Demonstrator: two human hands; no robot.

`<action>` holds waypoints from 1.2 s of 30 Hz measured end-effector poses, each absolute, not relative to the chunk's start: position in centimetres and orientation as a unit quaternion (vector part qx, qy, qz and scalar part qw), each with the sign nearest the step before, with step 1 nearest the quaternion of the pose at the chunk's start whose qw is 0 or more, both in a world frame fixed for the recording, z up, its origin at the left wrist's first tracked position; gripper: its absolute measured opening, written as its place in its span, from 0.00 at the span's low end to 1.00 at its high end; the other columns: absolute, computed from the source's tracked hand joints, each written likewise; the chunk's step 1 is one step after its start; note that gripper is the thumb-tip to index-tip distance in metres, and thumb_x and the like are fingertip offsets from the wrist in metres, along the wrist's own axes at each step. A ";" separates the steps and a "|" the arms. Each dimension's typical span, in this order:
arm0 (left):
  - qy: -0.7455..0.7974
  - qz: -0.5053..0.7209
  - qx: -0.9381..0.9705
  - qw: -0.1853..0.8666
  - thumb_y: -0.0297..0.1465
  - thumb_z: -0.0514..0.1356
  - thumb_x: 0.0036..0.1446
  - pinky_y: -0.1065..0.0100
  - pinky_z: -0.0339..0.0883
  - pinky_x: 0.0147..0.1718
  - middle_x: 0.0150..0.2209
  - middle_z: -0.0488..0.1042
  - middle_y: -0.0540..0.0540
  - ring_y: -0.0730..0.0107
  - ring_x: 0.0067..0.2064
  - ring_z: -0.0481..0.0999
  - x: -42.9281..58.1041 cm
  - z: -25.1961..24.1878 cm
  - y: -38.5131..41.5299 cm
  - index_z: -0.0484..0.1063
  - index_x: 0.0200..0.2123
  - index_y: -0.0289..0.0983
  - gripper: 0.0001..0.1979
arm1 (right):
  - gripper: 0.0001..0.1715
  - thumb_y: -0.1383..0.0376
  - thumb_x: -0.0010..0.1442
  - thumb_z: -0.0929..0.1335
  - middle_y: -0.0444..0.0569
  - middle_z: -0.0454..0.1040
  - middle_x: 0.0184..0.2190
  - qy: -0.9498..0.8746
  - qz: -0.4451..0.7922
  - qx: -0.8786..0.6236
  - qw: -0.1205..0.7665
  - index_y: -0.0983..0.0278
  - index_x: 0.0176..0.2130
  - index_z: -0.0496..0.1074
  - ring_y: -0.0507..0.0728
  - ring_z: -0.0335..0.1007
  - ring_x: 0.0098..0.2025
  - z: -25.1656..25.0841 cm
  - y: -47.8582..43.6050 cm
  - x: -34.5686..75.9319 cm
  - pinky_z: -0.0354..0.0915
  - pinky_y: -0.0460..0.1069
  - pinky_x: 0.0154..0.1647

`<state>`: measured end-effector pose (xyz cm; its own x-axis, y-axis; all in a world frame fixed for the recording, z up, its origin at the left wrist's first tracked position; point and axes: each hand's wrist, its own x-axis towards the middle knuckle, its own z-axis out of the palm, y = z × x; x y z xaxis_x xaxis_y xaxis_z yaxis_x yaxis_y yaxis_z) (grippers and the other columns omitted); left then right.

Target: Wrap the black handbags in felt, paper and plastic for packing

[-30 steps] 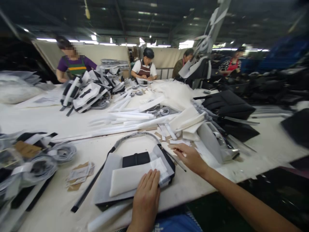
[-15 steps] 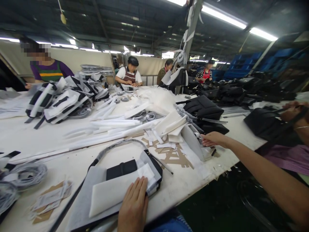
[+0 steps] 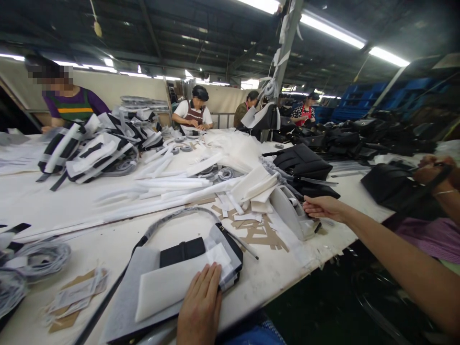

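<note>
My left hand (image 3: 201, 306) lies flat, fingers together, on a white sheet (image 3: 172, 285) that covers a black bag (image 3: 187, 251) wrapped in grey tissue at the table's near edge. The bag's wrapped strap (image 3: 172, 218) arcs up behind it. My right hand (image 3: 321, 207) is stretched out to the right, fingers extended, touching the top of a grey bag (image 3: 293, 213) that stands on the table. It holds nothing that I can see.
White paper rolls and strips (image 3: 179, 182), cardboard scraps (image 3: 258, 230) and wrapped bags (image 3: 93, 148) cover the white table (image 3: 53, 201). Black bags (image 3: 304, 163) pile up at the right. Several workers sit at the far side. Another person's hands (image 3: 431, 170) hold a black strap at the right.
My right hand moved from the scraps beside the wrapped bag out to the grey bag on the right. The view swung right. My left hand stayed on the sheet.
</note>
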<state>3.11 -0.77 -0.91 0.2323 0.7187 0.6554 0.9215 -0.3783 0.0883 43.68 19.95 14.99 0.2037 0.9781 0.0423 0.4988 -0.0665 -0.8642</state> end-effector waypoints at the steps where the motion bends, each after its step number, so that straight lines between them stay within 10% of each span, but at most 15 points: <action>1: -0.534 -0.309 -0.770 0.163 0.21 0.50 0.63 0.60 0.72 0.53 0.57 0.75 0.44 0.61 0.56 0.76 3.1 -0.8 -0.8 0.67 0.60 0.33 0.23 | 0.17 0.59 0.66 0.69 0.52 0.78 0.30 -0.541 0.334 -0.672 0.379 0.73 0.36 0.76 0.53 0.76 0.29 15.1 19.5 43.9 0.73 0.48 0.30; 9: -0.532 -0.313 -0.770 0.163 0.22 0.50 0.64 0.59 0.71 0.53 0.57 0.75 0.45 0.61 0.56 0.76 3.0 -1.0 -0.8 0.65 0.62 0.34 0.24 | 0.19 0.54 0.55 0.74 0.66 0.81 0.37 -0.459 0.406 -0.687 0.391 0.68 0.33 0.81 0.58 0.79 0.30 15.4 13.6 46.6 0.73 0.48 0.29; 24: -0.531 -0.291 -0.778 0.168 0.23 0.50 0.65 0.58 0.73 0.52 0.57 0.75 0.44 0.59 0.55 0.77 2.9 -0.4 -0.8 0.65 0.62 0.34 0.23 | 0.21 0.48 0.46 0.73 0.55 0.82 0.32 -0.497 0.267 -0.731 0.385 0.62 0.33 0.79 0.65 0.80 0.34 3.8 9.2 47.1 0.77 0.58 0.38; 30: -0.536 -0.285 -0.780 0.151 0.22 0.50 0.63 0.59 0.73 0.53 0.58 0.74 0.43 0.59 0.56 0.77 3.0 -0.1 -1.0 0.64 0.63 0.35 0.25 | 0.13 0.52 0.51 0.73 0.47 0.82 0.41 -0.665 0.170 -0.665 0.294 0.54 0.35 0.82 0.66 0.78 0.45 6.6 7.2 46.8 0.69 0.61 0.56; 36: -0.552 -0.300 -0.770 0.108 0.23 0.52 0.64 0.56 0.73 0.54 0.58 0.74 0.41 0.57 0.56 0.76 3.3 0.2 -1.3 0.67 0.60 0.33 0.22 | 0.11 0.59 0.63 0.69 0.49 0.82 0.40 -0.877 0.112 -0.441 0.154 0.54 0.43 0.81 0.60 0.78 0.41 12.2 8.2 38.6 0.71 0.53 0.43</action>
<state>3.35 -1.30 0.20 0.2101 0.7856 0.5820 0.9156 -0.3669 0.1647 38.59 8.18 12.18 -0.5642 0.8078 0.1708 0.7391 0.5863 -0.3316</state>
